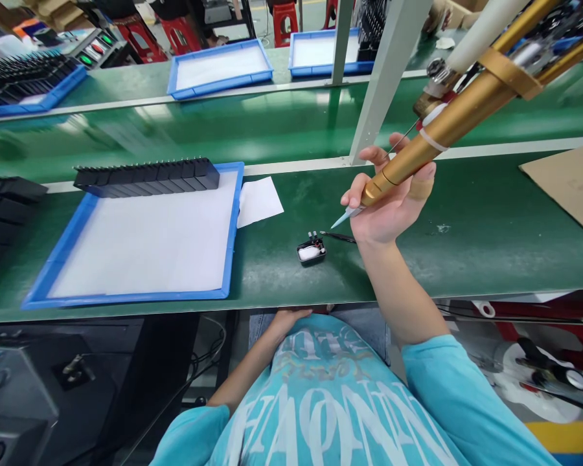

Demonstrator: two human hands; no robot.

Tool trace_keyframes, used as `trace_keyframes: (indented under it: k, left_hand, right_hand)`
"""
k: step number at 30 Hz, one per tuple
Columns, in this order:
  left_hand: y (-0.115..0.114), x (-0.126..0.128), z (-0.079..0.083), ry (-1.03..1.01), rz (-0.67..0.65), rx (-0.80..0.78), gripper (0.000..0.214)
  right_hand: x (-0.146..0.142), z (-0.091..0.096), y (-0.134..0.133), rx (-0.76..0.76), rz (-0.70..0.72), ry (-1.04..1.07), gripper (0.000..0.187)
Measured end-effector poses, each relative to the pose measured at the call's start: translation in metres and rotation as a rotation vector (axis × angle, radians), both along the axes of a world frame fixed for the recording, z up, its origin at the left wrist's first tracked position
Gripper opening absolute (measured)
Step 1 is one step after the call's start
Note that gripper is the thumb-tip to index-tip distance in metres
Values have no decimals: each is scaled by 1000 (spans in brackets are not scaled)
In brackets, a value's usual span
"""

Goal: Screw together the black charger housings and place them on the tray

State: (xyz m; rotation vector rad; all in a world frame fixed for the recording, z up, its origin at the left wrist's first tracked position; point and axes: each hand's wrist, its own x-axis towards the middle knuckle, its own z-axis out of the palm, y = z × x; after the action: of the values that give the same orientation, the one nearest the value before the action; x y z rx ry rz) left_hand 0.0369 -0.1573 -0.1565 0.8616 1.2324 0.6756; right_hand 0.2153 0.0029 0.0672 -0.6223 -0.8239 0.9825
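Observation:
My right hand (386, 210) is raised over the bench, its fingers closed around a gold tubular glue dispenser (420, 155). The dispenser slants down to the left and ends in a light-blue tapered nozzle (346, 216). Below and left of that tip, apart from it, lies a small open black case (311, 251) with a white part inside and metal prongs at its far side. A thin black tool, seemingly tweezers (340, 237), rests beside the case, partly behind my wrist. My left hand (292, 315) is low by my lap, with its fingers mostly hidden under the bench edge.
On the left, a blue-rimmed tray (233, 233) holds a row of black cases (148, 178). White paper (260, 202) lies beside it. A white metal post (386, 71) rises behind the dispenser. Cardboard (571, 184) lies at right. More trays (221, 68) stand beyond the green belt (272, 126).

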Motion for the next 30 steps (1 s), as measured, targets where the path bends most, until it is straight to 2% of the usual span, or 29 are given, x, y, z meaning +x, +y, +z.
trace_keyframes:
  k: [6, 11, 15, 24, 30]
  left_hand:
    - [-2, 0, 10, -141, 52, -138, 27]
    - [-2, -2, -1, -159, 66, -222, 39]
    - [-3, -2, -12, -145, 139, -234, 39]
    - [-2, -4, -22, -128, 182, -285, 16]
    - [-3, -5, -17, -100, 110, -254, 20]
  right_hand:
    - [0, -2, 0, 28, -20, 39, 41]
    - [2, -2, 2, 49, -33, 7, 40]
    - [3, -3, 3, 29, -38, -24, 42]
    - [2, -4, 8, 77, -17, 55, 39]
    - [4, -5, 7, 73, -9, 45, 39]
